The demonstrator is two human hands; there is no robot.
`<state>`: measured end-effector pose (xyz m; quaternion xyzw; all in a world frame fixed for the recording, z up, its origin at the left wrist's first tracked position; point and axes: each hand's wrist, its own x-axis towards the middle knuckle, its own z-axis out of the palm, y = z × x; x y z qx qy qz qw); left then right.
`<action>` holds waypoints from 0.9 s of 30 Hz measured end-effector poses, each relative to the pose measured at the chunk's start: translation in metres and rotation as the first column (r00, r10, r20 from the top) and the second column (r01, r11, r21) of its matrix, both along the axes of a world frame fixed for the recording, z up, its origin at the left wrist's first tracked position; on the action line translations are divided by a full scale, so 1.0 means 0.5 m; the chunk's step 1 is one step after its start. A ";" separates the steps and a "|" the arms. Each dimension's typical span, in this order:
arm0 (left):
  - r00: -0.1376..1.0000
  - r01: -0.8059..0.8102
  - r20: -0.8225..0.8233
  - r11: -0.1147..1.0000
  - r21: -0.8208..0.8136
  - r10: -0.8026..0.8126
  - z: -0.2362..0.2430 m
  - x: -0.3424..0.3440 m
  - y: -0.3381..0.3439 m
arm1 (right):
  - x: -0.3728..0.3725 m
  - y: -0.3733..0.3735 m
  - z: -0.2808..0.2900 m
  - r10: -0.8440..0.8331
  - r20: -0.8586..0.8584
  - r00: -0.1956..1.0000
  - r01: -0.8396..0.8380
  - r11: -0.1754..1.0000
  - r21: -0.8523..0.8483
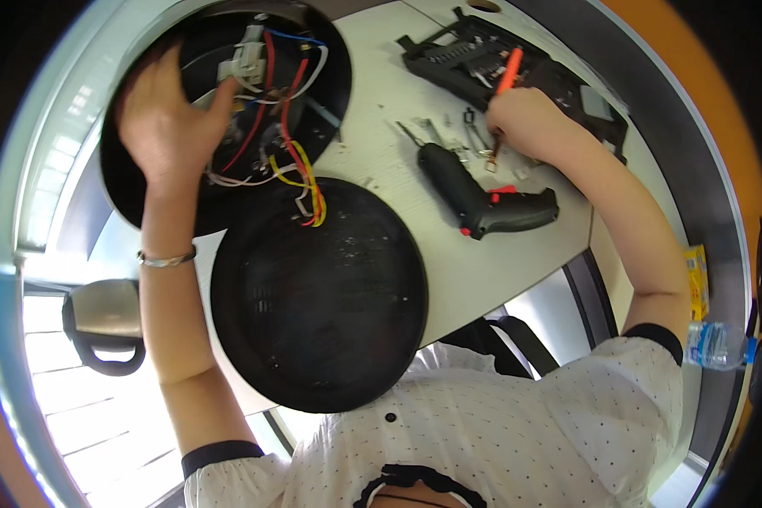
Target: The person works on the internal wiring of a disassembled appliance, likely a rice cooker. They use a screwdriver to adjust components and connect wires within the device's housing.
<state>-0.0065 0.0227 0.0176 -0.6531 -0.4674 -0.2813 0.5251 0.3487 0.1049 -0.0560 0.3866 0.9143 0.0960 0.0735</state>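
The left hand point(168, 127) is spread, thumb apart from its blurred fingers, over the left side of a black pan point(334, 89); red wires point(285, 110) and a pale connector point(247, 59) lie to its right. The right hand point(527, 123) closes around an orange stick point(510, 70), beside a tool case point(440, 52). Nearer the person than this hand lies a power screwdriver point(450, 175).

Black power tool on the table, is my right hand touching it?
Apart: the head view shows pale tabletop between the right hand and the power tool.
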 end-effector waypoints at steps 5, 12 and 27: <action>1.000 0.008 0.030 1.000 0.004 -0.009 0.003 0.010 0.000 | 0.016 0.013 -0.029 0.070 -0.027 0.997 -0.068 0.996 0.060; 0.991 0.040 0.132 0.996 -0.075 -0.030 0.010 0.030 -0.018 | 0.015 -0.015 0.005 0.049 -0.257 0.965 -0.044 0.999 0.026; 0.993 0.059 0.104 0.998 0.004 -0.059 0.001 0.012 0.004 | -0.275 -0.064 0.026 -0.317 -0.942 -0.112 -0.549 0.809 -0.207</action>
